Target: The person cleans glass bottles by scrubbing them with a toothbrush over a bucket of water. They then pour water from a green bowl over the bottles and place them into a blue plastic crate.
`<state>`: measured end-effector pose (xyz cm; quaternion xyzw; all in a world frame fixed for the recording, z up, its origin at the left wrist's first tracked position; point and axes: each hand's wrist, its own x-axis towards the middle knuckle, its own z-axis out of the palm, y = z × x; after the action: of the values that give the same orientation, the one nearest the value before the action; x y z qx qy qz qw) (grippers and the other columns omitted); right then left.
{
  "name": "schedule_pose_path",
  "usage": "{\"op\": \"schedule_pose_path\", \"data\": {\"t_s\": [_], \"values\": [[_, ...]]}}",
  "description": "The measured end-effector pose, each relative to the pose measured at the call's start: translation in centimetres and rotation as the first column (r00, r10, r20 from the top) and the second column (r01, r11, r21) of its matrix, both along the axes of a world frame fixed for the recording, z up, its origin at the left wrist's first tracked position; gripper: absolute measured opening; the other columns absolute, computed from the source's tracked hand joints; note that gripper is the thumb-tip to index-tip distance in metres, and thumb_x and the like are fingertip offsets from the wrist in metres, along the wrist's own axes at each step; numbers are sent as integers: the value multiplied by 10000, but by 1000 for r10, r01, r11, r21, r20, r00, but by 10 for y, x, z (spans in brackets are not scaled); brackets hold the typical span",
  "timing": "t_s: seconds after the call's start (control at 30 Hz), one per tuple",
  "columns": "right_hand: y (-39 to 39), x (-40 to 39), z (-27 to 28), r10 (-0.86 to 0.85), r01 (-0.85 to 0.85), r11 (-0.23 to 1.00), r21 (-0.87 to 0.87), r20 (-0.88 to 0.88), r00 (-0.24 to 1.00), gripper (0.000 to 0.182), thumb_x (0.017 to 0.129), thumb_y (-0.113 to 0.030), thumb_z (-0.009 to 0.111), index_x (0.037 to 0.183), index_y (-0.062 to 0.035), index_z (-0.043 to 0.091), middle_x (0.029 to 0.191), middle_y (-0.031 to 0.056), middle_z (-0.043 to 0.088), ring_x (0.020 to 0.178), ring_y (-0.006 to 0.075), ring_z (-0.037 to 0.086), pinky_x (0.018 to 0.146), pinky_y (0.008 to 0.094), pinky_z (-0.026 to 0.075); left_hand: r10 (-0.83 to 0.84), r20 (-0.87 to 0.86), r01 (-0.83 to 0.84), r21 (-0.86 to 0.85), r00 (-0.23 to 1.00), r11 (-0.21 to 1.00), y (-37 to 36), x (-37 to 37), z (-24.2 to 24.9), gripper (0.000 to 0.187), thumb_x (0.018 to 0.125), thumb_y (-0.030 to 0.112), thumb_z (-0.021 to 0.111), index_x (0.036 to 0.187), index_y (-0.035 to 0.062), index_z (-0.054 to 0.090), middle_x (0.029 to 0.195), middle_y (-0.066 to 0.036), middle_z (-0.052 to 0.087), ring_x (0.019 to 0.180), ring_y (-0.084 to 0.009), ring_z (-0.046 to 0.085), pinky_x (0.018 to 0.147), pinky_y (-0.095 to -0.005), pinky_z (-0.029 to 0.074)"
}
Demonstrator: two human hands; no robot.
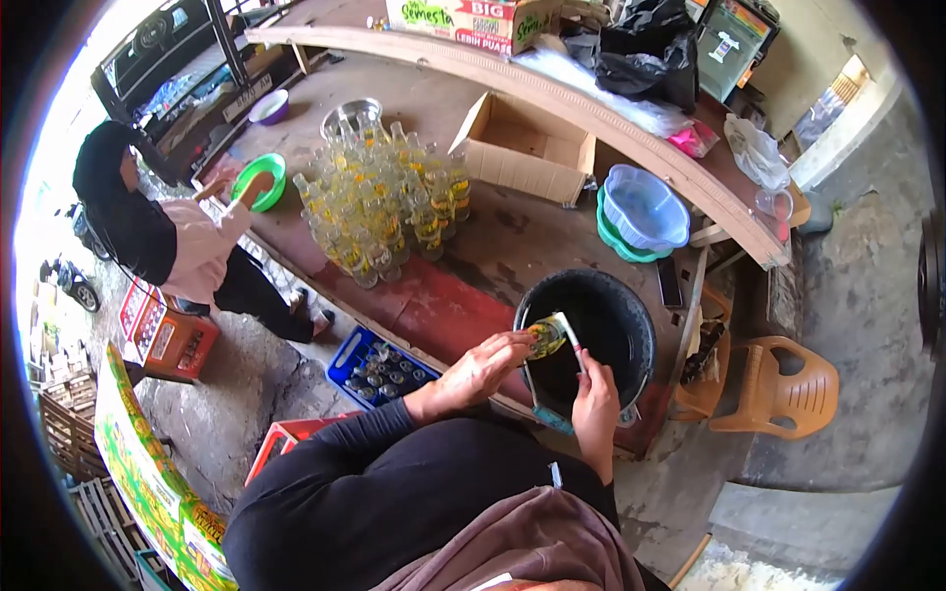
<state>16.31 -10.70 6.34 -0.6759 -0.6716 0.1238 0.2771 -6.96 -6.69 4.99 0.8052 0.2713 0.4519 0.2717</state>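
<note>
My left hand (485,366) is closed around a clear glass bottle (545,338) with yellow markings, held tilted over the near side of a black bucket (645,330). My right hand (595,402) grips a slim white stick-like tool (572,335), its far end right at the bottle; I cannot tell its exact kind. Dark liquid appears inside the bucket, which stands on the table's near right corner. Past my left hand, a large cluster of similar glass bottles (379,202) stands upright on the table.
A co-worker (187,236) stands at left, hands at a green basin (264,180). Blue basins (645,207), a phone (669,284) and an open cardboard box (527,148) lie on the table. A blue bottle crate (379,371) sits on the floor, an orange chair (783,389) at right.
</note>
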Motion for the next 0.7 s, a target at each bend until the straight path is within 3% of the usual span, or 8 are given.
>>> {"op": "schedule_pose_path", "data": {"t_s": [0.07, 0.17, 0.33, 0.4, 0.43, 0.53, 0.6, 0.7], "values": [[0, 5, 4, -99, 108, 992, -64, 120, 988, 371, 938, -27, 599, 1298, -115, 623, 1039, 137, 611, 948, 352, 653, 795, 447, 516, -51, -8, 51, -27, 999, 998, 1, -1, 6, 327, 850, -104, 581, 1165, -27, 542, 1303, -253, 571, 1218, -415, 574, 993, -443, 499], [-6, -8, 26, -79, 77, 997, -27, -108, 991, 375, 945, -7, 587, 1306, -104, 624, 1050, 128, 620, 935, 320, 669, 802, 413, 528, -53, -29, 53, 0, 998, 999, 5, -1, -5, 350, 850, -61, 606, 1192, -17, 549, 1322, -224, 576, 1242, -400, 563, 1036, -465, 485], [-11, -14, 10, 8, -6, 1000, 27, -72, 997, 371, 944, -9, 592, 1301, -104, 631, 1023, 121, 629, 913, 311, 673, 782, 411, 532, -90, -28, 91, 19, 996, 996, 7, -6, -7, 370, 849, -57, 618, 1208, -11, 541, 1323, -221, 582, 1250, -398, 561, 1038, -465, 485], [-9, -10, 6, -219, 231, 970, -80, 132, 967, 367, 947, -23, 598, 1300, -112, 636, 1020, 120, 628, 908, 319, 670, 768, 406, 529, -95, -58, 98, 57, 994, 994, 10, -7, -7, 423, 765, -76, 584, 1184, -38, 540, 1301, -219, 573, 1238, -393, 554, 1038, -444, 474], [-10, -10, 11, -204, 209, 978, -28, 112, 972, 365, 951, -32, 597, 1301, -126, 638, 1025, 116, 628, 899, 317, 669, 756, 400, 527, -118, -62, 121, 45, 991, 992, 12, -8, -9, 369, 861, -37, 616, 1220, -8, 537, 1337, -226, 575, 1264, -398, 554, 1037, -469, 485], [-14, -23, 22, -133, 144, 986, 83, -122, 984, 360, 951, -26, 593, 1292, -129, 644, 1022, 115, 626, 890, 309, 670, 754, 395, 525, -155, -73, 159, 60, 985, 985, 15, -12, -8, 375, 864, -25, 609, 1232, -10, 535, 1346, -228, 572, 1271, -398, 550, 1039, -467, 484], [-19, -25, 21, -16, 24, 997, 68, -110, 994, 352, 948, -24, 597, 1279, -129, 653, 1021, 111, 624, 881, 310, 663, 748, 401, 518, -198, -66, 202, 73, 978, 977, 16, -13, -7, 386, 858, -21, 605, 1238, -14, 539, 1352, -227, 569, 1278, -398, 546, 1046, -464, 482], [-18, -15, 2, -211, 211, 977, 15, 60, 976, 337, 939, -31, 612, 1253, -143, 663, 1035, 113, 634, 890, 330, 659, 742, 411, 519, -196, -141, 209, 90, 970, 974, 17, -16, -14, 407, 818, -31, 621, 1220, -13, 557, 1349, -219, 572, 1293, -395, 537, 1066, -459, 472]]}}
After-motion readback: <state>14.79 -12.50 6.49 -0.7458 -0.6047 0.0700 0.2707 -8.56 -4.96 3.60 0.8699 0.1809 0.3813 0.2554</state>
